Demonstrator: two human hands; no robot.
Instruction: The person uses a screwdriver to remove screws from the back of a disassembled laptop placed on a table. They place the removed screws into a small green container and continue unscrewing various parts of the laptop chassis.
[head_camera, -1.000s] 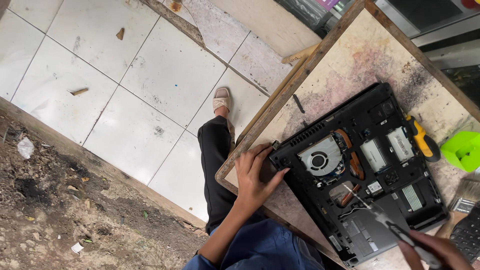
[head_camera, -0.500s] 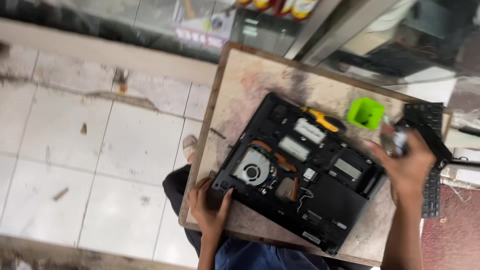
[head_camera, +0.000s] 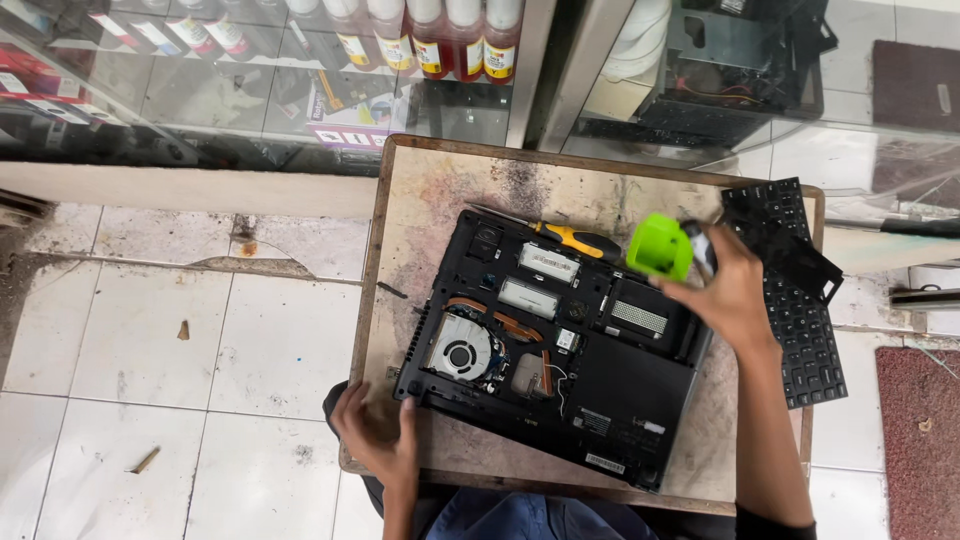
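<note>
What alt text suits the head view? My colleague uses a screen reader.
An opened black laptop base lies bottom-up on a worn wooden table; the left hand rests at its near corner, while the right hand touches a small green plastic container beside a yellow-handled screwdriver.

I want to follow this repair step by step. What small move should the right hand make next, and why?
Probably lower the right hand toward the green container. It holds a small dark tool there, beside the opened laptop; its exact contact with the container is unclear. The left hand already rests at the laptop's near corner.
</note>
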